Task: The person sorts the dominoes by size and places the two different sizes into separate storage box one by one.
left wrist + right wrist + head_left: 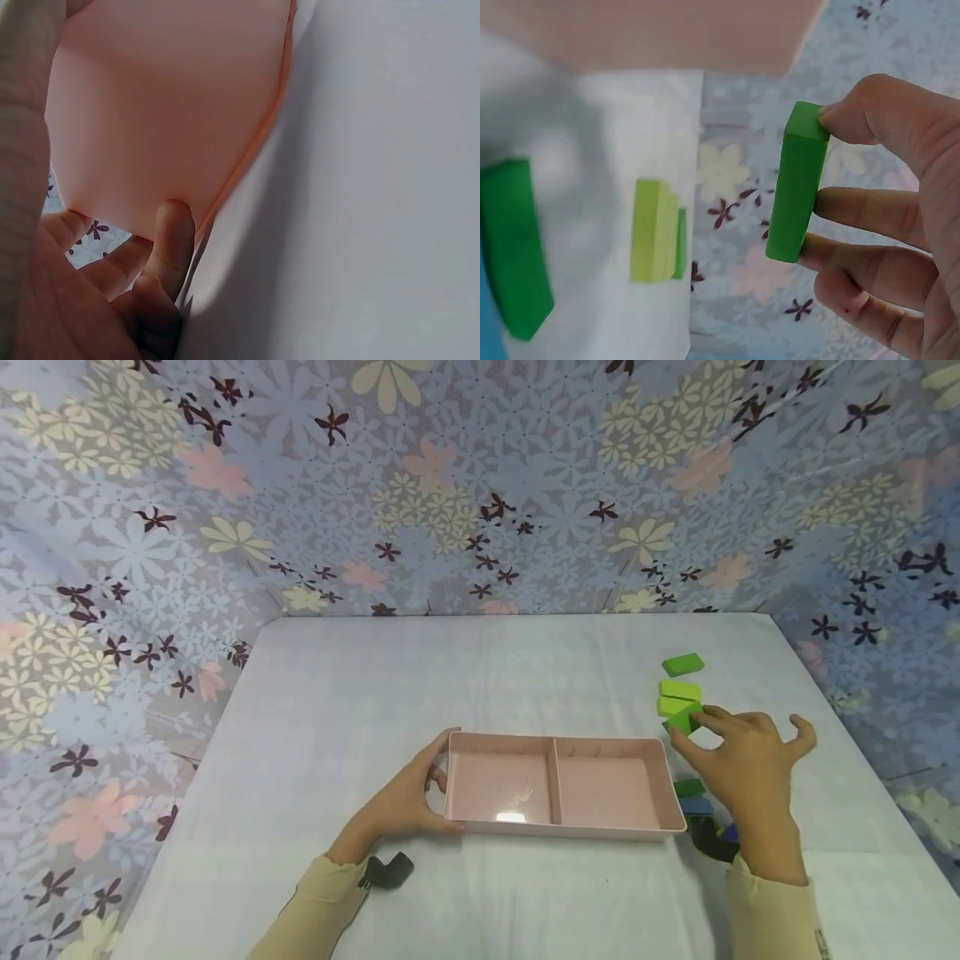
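A pink two-compartment box [556, 781] lies on the white cloth, with bare floor showing in both compartments. At its left end my left hand [405, 797] grips it, thumb at the near corner and fingers reaching to the far one. The left wrist view shows fingertips against the pink end wall [165, 112]. My right hand [750, 760] pinches a green rectangular block [799, 187] between thumb and fingers, just beyond the box's far right corner. In the head view this block [682, 719] hides part of what lies beneath it.
Beyond the held block lie two yellow-green blocks [680, 690] and another green block [682, 664]. Right of the box are a dark green block [688, 787] and a blue block [696, 806], partly covered by my right arm. A patterned flower cloth [480, 485] rises behind the table.
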{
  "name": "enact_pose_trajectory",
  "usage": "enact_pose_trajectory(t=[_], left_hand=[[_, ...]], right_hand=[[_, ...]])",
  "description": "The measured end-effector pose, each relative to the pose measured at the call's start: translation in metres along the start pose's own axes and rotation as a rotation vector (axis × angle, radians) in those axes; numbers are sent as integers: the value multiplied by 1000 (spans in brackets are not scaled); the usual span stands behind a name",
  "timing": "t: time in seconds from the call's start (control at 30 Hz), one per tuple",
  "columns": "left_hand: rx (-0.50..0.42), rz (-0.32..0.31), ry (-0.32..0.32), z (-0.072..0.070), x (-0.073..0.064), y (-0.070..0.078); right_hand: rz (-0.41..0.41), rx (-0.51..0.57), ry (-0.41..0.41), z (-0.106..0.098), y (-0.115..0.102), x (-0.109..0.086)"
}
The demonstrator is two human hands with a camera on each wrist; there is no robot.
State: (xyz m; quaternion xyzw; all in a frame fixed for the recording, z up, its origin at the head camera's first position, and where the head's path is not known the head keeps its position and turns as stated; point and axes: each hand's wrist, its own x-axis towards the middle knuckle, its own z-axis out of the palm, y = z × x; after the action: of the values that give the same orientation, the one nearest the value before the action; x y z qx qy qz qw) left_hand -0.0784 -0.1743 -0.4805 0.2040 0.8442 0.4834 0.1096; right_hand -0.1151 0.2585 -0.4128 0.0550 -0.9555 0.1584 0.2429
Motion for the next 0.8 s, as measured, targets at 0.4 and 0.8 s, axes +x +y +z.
enact_pose_trajectory(t=[0.4,0.8], left_hand=[[24,5,-13,0,0,0],[10,-10,-11,0,0,1]], right_hand=[[-154,53,66,-2,-23,2],[-204,50,98,-20,-32,-3]])
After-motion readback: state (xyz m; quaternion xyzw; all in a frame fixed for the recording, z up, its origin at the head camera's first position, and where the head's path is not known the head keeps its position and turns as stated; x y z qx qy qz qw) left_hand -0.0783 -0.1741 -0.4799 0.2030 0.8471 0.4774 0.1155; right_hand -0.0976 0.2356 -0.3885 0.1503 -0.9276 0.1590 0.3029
